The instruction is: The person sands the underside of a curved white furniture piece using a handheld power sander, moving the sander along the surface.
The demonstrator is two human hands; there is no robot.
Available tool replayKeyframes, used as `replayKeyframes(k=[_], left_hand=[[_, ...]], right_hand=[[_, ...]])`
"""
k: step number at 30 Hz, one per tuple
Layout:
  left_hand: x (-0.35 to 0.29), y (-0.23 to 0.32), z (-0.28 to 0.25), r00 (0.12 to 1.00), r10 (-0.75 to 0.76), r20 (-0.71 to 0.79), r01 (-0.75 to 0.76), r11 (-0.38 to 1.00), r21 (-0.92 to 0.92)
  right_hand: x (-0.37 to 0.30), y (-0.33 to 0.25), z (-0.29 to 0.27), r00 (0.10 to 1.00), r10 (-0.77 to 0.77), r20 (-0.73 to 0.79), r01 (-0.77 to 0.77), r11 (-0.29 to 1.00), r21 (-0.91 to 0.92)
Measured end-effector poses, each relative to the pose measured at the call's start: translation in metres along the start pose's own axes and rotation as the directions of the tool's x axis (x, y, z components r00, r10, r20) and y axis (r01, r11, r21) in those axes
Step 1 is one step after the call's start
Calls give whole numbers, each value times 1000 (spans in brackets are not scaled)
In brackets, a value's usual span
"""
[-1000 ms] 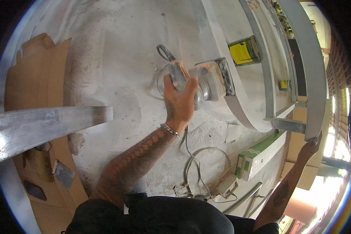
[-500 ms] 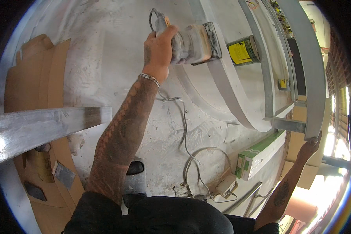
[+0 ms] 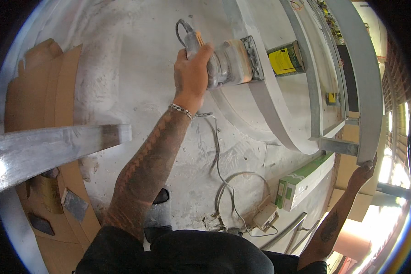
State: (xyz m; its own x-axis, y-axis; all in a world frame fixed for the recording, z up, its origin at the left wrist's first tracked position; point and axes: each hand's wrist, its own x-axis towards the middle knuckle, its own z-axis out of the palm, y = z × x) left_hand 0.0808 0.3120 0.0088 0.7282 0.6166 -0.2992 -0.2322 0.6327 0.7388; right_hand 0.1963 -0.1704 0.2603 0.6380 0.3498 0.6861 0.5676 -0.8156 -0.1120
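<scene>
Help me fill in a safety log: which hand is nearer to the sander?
Left: the left hand grips the sander itself; the right hand is well apart from it, at the lower end of the rightmost grey beam.

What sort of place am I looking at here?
Probably a workshop, perhaps for metalwork or finishing: the left hand holds a power sander at a grey frame, and a yellow-labelled tin shows between the frame's bars.
</scene>
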Motion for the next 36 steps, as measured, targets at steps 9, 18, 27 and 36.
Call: replayKeyframes(k=[9,18,27,36], left_hand=[[-50,-25,8,996,61,-59,-60,998,26],[-98,-58,18,990,71,-119,-74,997,-20],[-135,-78,30,990,22,-139,-32,997,-66],[-143,-80,30,990,102,-97,-99,994,36]], right_hand=[[-4,-5,-4,999,9,48,-1,985,-171],[3,24,-7,999,7,44,-10,997,74],[0,0,-5,996,88,24,-87,996,-22],[0,-9,-2,1000,16,18,-14,993,-119]])
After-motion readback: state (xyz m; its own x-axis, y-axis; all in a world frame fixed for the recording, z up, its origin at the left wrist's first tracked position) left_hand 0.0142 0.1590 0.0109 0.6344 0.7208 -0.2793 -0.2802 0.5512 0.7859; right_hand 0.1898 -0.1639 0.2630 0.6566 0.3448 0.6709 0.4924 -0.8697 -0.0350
